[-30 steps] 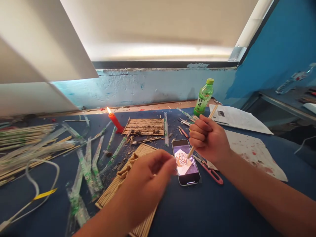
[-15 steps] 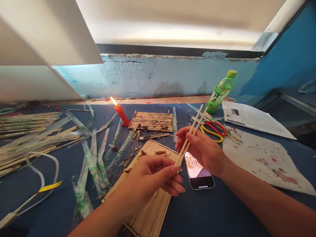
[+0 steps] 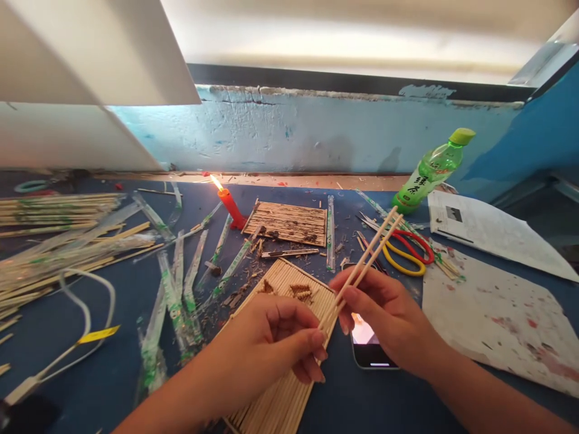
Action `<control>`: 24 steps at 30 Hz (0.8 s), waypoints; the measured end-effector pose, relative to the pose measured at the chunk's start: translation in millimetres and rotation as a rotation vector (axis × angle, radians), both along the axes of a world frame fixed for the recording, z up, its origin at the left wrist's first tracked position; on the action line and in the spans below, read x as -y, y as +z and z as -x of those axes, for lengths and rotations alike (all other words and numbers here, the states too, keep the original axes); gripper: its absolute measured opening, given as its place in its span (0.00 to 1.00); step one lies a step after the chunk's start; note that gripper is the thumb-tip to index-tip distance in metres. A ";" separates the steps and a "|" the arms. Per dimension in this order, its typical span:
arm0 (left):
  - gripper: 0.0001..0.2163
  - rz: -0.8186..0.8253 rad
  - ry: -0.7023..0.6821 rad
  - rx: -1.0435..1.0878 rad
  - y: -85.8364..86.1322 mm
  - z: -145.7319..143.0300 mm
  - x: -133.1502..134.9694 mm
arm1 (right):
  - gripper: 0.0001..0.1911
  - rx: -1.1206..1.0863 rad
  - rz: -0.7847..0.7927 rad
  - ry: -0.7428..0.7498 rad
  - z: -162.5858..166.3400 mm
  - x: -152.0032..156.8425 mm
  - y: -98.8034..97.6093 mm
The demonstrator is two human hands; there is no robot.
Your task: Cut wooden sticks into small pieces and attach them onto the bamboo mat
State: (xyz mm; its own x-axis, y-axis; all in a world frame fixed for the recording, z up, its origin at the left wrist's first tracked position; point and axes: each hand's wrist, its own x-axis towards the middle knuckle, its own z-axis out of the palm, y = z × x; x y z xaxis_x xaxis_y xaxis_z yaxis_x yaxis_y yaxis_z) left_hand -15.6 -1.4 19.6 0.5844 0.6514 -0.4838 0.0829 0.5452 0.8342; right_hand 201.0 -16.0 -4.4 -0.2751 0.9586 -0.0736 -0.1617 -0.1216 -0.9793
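Both my hands hold a pair of wooden chopsticks (image 3: 371,253) that slants up to the right. My right hand (image 3: 384,313) pinches them near the middle. My left hand (image 3: 275,340) is closed round their lower end, over a mat of joined bamboo sticks (image 3: 283,386) on the blue table. A phone (image 3: 368,349) with a lit screen lies under my right hand, mostly hidden. A second, smaller stick mat (image 3: 289,223) lies farther back.
A lit red candle (image 3: 230,204) stands behind the mats. Yellow and red scissors (image 3: 407,250), a green bottle (image 3: 429,172) and stained papers (image 3: 493,307) are to the right. Piles of chopsticks and torn wrappers (image 3: 58,241) and a white cord (image 3: 76,337) lie to the left.
My right hand held one stick in a fist; now both hands grip a pair of chopsticks. The view has shifted left and down, so the phone sits lower and scissors show.
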 end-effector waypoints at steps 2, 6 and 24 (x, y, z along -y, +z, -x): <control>0.11 -0.009 -0.019 -0.027 -1.1 0.2 0.9 | 0.10 0.019 0.014 -0.033 -0.8 -2.7 0.8; 0.17 -0.117 -0.022 -0.218 5.2 3.3 -0.9 | 0.12 0.087 0.023 -0.076 -0.8 -4.6 3.8; 0.09 -0.628 -0.386 -0.982 -4.6 6.7 17.3 | 0.09 0.623 0.254 0.125 25.0 16.1 -15.3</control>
State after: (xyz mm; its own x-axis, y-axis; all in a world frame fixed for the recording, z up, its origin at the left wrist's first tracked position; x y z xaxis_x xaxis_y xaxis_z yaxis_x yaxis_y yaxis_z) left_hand -22.3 -18.7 15.0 0.3547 0.7949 -0.4922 0.8912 -0.1281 0.4352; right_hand 176.1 -32.1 -19.7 -0.2162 0.8543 -0.4727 0.4533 -0.3409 -0.8236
